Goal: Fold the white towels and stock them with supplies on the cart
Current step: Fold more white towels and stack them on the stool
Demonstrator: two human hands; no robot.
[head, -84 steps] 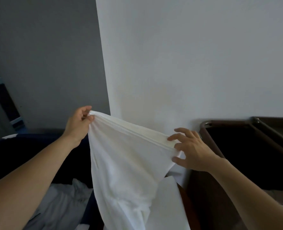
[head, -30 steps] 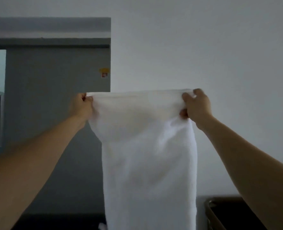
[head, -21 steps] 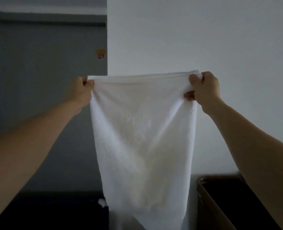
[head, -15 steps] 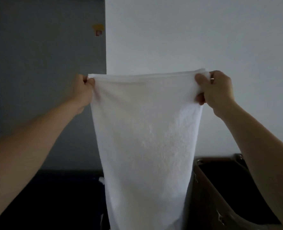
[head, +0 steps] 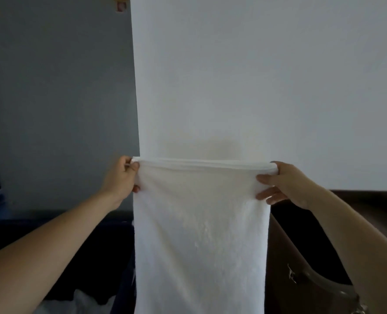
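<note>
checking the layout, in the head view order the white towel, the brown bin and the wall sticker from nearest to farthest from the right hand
1. white towel: the right hand grips its top right corner.
2. brown bin: just below that hand, on the right.
3. wall sticker: far off at the top left, on the grey wall.

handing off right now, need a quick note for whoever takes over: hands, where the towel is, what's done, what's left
Left hand: pinches the top left corner of the white towel.
Right hand: holds the top right corner, fingers in front of the cloth.
Towel: hangs straight down in front of the wall, top edge level and showing stacked layers. Its bottom is out of frame.
Nearby: brown bin to the lower right, pale linen in a dark bin to the lower left.
Done: towel is up and spread flat.
Left: finish the fold, stock it on the cart, then the other towels and supplies.
</note>
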